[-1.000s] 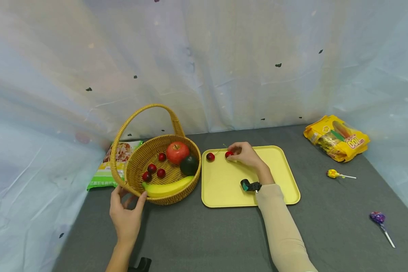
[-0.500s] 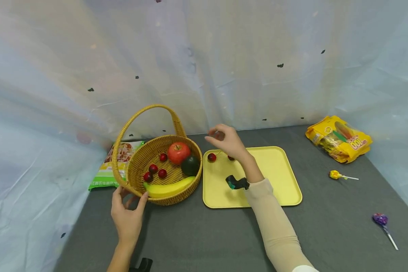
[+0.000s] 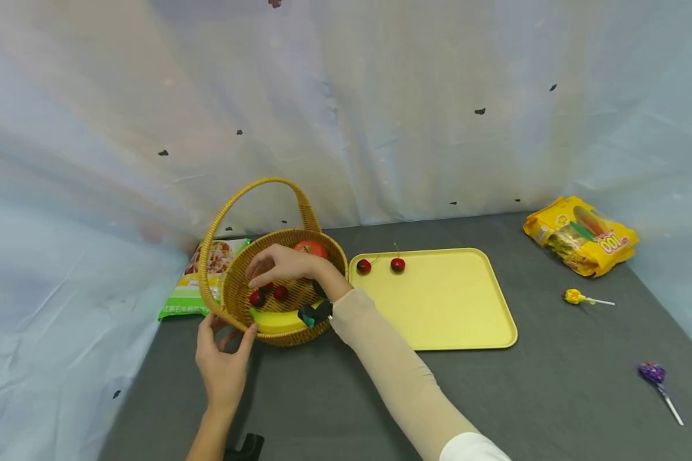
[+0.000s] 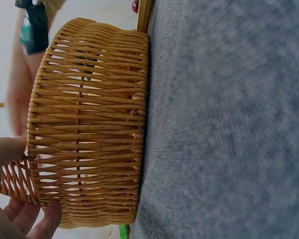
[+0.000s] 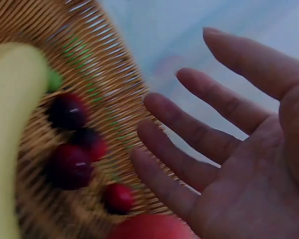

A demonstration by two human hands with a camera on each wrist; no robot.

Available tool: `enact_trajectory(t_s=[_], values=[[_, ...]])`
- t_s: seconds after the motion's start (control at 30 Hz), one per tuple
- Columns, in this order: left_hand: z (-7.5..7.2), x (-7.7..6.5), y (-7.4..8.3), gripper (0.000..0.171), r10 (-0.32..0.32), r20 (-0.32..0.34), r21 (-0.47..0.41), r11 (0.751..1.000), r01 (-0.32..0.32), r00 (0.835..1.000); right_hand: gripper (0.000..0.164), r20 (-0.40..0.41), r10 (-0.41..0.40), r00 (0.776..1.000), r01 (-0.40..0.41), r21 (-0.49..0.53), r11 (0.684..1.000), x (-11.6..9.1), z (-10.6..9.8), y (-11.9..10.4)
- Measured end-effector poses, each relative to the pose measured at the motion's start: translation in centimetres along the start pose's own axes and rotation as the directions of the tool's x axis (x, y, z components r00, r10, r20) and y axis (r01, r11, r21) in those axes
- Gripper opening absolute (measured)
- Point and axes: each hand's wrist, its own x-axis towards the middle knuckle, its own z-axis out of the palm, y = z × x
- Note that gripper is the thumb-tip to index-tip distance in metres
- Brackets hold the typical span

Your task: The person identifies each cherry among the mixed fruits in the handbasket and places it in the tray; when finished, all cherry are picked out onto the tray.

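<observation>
A yellow wicker basket (image 3: 336, 251) with a tall handle holds a banana (image 3: 273, 321), a red apple (image 3: 311, 248), a dark green avocado mostly hidden by the right arm, and several cherries (image 3: 280, 292). My left hand (image 3: 222, 368) grips its near-left rim by the handle's foot, thumb on one side and fingers on the other. Over the basket hovers my right hand (image 3: 288, 264); in the right wrist view its fingers (image 5: 189, 119) are spread and hold nothing. Two stemmed cherries, the left one (image 3: 364, 266) and the right one (image 3: 398, 264), lie on the yellow tray (image 3: 438, 304).
Behind the basket's left side leans a green-and-white snack bag (image 3: 187, 298). A yellow snack packet (image 3: 582, 237) lies at the back right. Below it are a yellow lollipop (image 3: 573, 296) and a purple lollipop (image 3: 653, 372). A pale curtain (image 3: 380, 128) hangs behind the grey table (image 3: 323, 403).
My right hand has let go of the right cherry on the tray, lifted away and moved left over the basket. My left hand keeps its grip on the rim.
</observation>
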Motion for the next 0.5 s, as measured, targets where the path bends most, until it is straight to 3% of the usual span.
enact_trajectory(t_s=[0.23, 0.37, 0.5], values=[[0.2, 0.1, 0.0, 0.064, 0.025, -0.004, 0.021, 0.999, -0.025, 1.000, 0.040, 0.028, 0.135, 0.990, -0.135, -0.019, 0.991, 0.6, 0.8, 2.6], [0.2, 0.1, 0.1, 0.064, 0.038, -0.009, 0.019, 0.999, -0.038, 0.999, 0.038, 0.111, 0.149, 0.983, -0.147, -0.023, 0.989, 0.5, 0.9, 3.0], [0.1, 0.0, 0.3, 0.063, 0.031, -0.013, 0.033, 0.999, -0.030, 0.999, 0.030, 0.232, 0.189, 0.954, -0.193, -0.005, 0.981, 0.3, 1.0, 3.2]])
